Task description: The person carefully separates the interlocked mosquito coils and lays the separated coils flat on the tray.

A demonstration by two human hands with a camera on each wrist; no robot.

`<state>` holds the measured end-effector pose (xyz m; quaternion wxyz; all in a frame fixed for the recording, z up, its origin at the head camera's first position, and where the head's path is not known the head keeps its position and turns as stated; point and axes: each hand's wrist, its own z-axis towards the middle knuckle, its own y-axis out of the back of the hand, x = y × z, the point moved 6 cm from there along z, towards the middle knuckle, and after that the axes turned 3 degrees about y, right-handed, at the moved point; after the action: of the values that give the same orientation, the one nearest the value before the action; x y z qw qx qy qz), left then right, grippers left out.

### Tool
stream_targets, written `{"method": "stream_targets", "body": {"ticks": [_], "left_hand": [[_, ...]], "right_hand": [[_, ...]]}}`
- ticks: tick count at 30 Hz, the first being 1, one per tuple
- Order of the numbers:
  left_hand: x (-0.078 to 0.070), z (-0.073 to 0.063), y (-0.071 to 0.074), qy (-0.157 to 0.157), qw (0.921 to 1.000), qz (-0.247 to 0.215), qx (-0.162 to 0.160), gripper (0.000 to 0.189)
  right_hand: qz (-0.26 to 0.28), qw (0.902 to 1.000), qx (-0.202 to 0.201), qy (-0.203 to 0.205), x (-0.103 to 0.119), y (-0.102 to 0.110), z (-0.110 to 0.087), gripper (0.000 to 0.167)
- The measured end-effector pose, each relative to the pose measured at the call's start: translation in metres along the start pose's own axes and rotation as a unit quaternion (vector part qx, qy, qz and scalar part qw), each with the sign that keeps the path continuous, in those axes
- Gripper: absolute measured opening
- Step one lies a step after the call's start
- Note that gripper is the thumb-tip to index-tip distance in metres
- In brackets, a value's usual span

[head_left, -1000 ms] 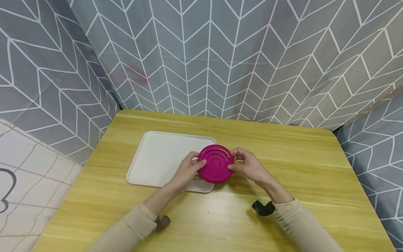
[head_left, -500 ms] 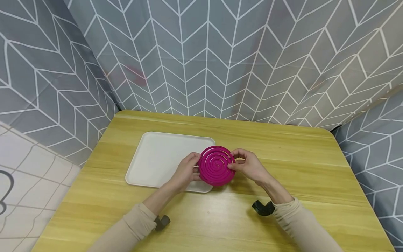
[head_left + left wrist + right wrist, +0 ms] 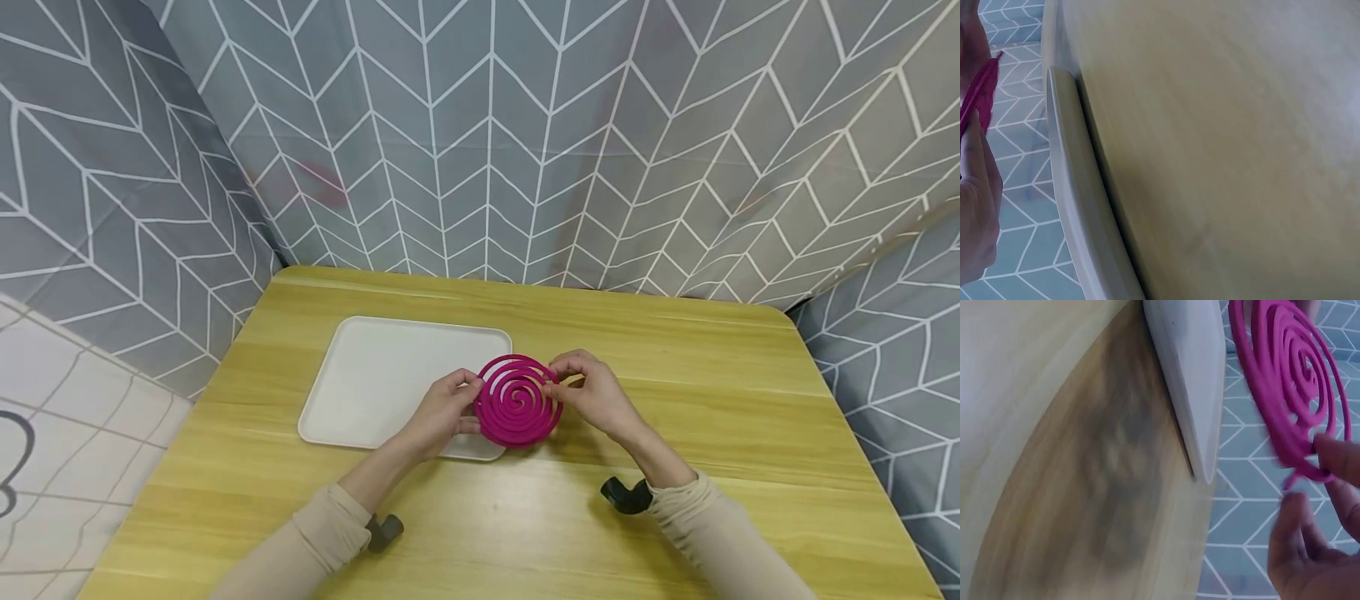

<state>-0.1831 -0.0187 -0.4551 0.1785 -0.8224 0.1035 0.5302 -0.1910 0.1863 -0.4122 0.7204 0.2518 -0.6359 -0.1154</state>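
Observation:
A magenta mosquito coil, a flat round spiral, is held up between the two hands over the tray's right end. My left hand pinches its left rim, thumb on the upper face and fingers behind. At the opposite rim, the thumb and fingers of my right hand grip the upper right part. Gaps show between the coil's rings, widest at the upper left. In the left wrist view the coil appears nearly edge-on. From the right wrist, the coil is tilted, with a short strand sticking out near the fingertips.
A white rectangular tray lies on the wood-grain table, left of centre. Dark curved wrist pieces jut out by both cuffs. Grey patterned curtains hang behind and beside the table.
The coil has shifted slightly down and right, and gaps between its rings have widened. My left thumb left the face, then returned nearer the rim. The right hand keeps its grip with slightly moved fingers.

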Motion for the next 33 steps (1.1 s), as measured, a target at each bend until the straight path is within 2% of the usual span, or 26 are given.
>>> {"method": "stream_targets", "body": {"ticks": [4, 8, 12, 16, 24, 28, 33], "left_hand": [[0.001, 0.001, 0.001, 0.0, 1.0, 0.002, 0.001, 0.018], [0.0, 0.001, 0.004, -0.004, 0.9998, 0.017, -0.007, 0.014], [0.0, 0.002, 0.009, -0.007, 0.9987, 0.04, -0.03, 0.014], [0.0, 0.003, 0.012, -0.014, 0.9979, 0.046, -0.043, 0.014], [-0.005, 0.002, 0.005, -0.061, 0.9934, 0.093, -0.027, 0.015], [-0.006, 0.001, 0.004, -0.067, 0.993, 0.093, -0.028, 0.014], [-0.006, 0.001, 0.005, -0.061, 0.9939, 0.087, -0.029, 0.015]], "right_hand": [[-0.017, 0.9998, -0.013, 0.007, 0.003, 0.003, 0.0, 0.009], [-0.001, 0.9999, 0.014, 0.009, 0.004, 0.003, -0.001, 0.008], [0.025, 0.9981, 0.046, 0.033, 0.004, 0.001, -0.002, 0.006], [0.038, 0.9968, 0.054, 0.045, 0.006, 0.0, -0.003, 0.005], [0.03, 0.998, 0.045, 0.033, 0.009, 0.001, -0.003, 0.008], [0.035, 0.9978, 0.052, 0.021, 0.008, 0.001, -0.003, 0.01], [0.047, 0.9969, 0.061, 0.016, 0.008, 0.001, -0.003, 0.012]]}}
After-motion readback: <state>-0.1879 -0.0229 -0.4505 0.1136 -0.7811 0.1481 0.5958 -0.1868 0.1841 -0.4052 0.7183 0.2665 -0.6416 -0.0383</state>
